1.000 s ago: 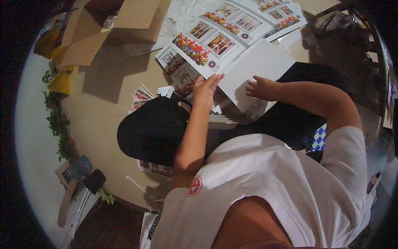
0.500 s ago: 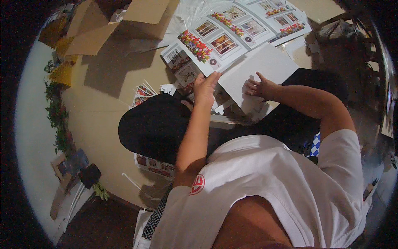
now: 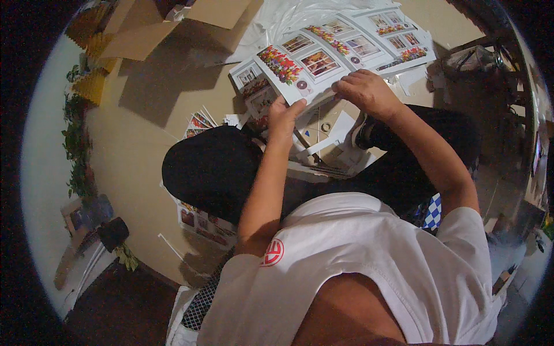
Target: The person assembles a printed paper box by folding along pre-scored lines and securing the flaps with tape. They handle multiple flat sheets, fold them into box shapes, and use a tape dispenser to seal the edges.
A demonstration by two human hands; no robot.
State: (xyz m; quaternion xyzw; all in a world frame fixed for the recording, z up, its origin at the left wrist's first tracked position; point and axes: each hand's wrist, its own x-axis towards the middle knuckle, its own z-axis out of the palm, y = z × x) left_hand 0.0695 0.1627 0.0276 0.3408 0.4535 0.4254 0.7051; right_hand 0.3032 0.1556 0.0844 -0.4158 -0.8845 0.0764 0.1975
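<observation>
I sit on the floor with my knees in dark trousers. My left hand (image 3: 284, 117) and my right hand (image 3: 365, 91) both grip the near edge of a printed card sheet (image 3: 293, 64). It shows small windows and red flowers, and I hold it printed side up, just above the floor. Under it, in my lap, lies a pile of brown and white card pieces (image 3: 326, 141). More printed sheets (image 3: 392, 34) lie on the floor beyond my right hand.
An open cardboard box (image 3: 173, 29) stands at the top left, with clear plastic wrap (image 3: 288, 17) beside it. Further printed sheets (image 3: 199, 222) stick out under my left knee. A green garland (image 3: 75, 144) runs along the left wall. Dark furniture (image 3: 479, 63) stands at the right.
A second ago both hands held up a sheet showing its blank white side. That white face is gone, and both hands have moved up onto the edge of the printed sheet.
</observation>
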